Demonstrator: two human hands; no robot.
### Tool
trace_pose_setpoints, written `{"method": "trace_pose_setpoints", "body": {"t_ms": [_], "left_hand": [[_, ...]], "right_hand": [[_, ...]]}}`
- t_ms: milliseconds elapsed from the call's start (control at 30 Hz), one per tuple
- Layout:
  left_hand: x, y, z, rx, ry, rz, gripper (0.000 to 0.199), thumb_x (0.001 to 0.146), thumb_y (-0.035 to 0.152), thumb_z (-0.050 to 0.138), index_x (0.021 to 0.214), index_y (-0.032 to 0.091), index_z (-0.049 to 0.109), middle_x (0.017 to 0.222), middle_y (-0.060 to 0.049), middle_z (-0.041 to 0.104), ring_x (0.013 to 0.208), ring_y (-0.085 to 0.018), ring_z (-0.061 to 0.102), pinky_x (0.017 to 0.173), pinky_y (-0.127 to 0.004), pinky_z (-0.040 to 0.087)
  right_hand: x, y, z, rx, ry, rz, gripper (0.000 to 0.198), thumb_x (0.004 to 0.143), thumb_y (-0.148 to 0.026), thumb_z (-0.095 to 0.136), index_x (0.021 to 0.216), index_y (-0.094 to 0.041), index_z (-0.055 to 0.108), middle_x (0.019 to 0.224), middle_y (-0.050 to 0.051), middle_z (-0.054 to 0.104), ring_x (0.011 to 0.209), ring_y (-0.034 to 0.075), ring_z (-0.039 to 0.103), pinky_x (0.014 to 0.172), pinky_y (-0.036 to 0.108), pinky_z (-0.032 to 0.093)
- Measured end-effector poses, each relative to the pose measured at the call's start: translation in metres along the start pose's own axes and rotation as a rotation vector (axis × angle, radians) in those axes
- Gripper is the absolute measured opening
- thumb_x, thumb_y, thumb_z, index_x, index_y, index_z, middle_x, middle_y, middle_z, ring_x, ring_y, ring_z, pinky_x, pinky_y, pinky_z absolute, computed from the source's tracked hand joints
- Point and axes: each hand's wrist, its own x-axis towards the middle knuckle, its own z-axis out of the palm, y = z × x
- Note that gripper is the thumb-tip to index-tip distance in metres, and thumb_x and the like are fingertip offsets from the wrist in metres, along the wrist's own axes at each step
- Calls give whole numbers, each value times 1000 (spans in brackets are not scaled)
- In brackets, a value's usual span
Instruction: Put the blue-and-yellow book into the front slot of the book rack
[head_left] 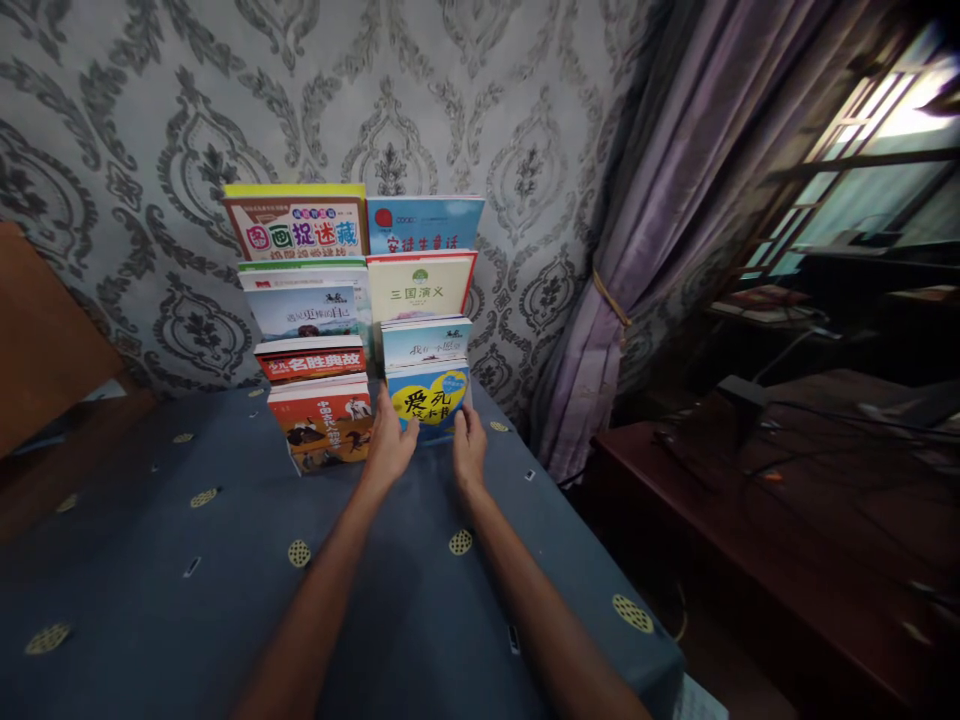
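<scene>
L hand (pixel 390 446) & R hand (pixel 470 456) hold the blue book (pixel 427 388) by opp. sides, just right of the red book (pixel 326 428). From here I'd press evenly, base flat on the surface (pixel 405 620), avoiding any tilt.

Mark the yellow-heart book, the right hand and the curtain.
Yellow-heart book (pixel 427 400), head view: front cover.
Right hand (pixel 470 452), head view: back of the hand.
Curtain (pixel 667 215), head view: fabric above the tie.
</scene>
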Motion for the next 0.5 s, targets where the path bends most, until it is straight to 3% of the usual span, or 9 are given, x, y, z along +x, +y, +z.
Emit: {"method": "trace_pose_setpoints", "body": {"t_ms": [167, 367, 500], "left_hand": [[-2, -1, -1, 12, -4, -11, 85, 82, 19, 60, 156, 11, 20, 162, -19, 31, 151, -30, 28, 125, -45, 23], [-1, 0, 0, 24, -4, 33, 84, 85, 22, 57, 158, 12, 17, 165, -16, 27, 154, -28, 22, 126, -43, 19], [0, 0, 1, 25, 16, 42, 82, 87, 24, 55, 158, 13, 16, 167, -15, 22, 155, -26, 19, 127, -41, 16]], "right_hand": [[2, -9, -3, -4, -12, 12, 57, 88, -57, 45, 120, -14, 67, 125, 17, 69, 116, 29, 62, 104, 45, 44], [19, -48, -7, 77, -29, -97, 50, 92, -50, 45, 124, -17, 65, 131, 13, 67, 120, 26, 60, 105, 42, 44], [37, -69, 1, 164, -27, -118, 47, 90, -52, 50, 117, -18, 67, 122, 11, 71, 113, 26, 63, 100, 41, 47]]}}
